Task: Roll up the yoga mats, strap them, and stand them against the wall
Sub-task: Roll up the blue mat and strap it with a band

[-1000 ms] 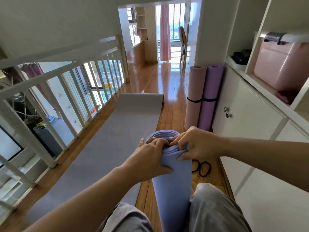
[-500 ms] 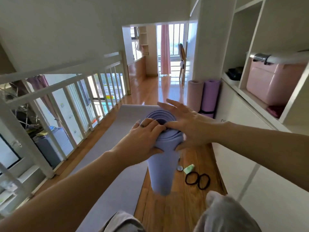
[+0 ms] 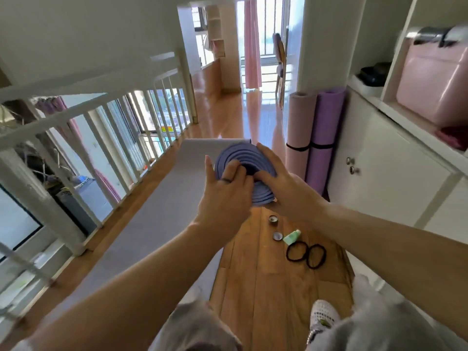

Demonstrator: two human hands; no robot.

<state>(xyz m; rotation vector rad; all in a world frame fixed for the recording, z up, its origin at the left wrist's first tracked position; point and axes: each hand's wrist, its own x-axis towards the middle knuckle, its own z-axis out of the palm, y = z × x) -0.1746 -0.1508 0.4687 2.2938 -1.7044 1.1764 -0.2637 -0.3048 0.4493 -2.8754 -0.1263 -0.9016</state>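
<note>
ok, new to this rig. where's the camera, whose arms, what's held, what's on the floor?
No machine: one wide-angle camera on a person's head looks down at their bare hands. The left hand grips the end of a rolled blue mat, fingers curled into the spiral; the right hand presses flat against its rim. On the floor: an unrolled grey mat, black loops, a small tin, a green tube. A pink roll and a purple roll, strapped, stand by the cabinet.

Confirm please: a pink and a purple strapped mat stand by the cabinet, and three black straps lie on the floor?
The head view shows two black straps on the floor, not three; the pink mat and purple mat are right.
</note>
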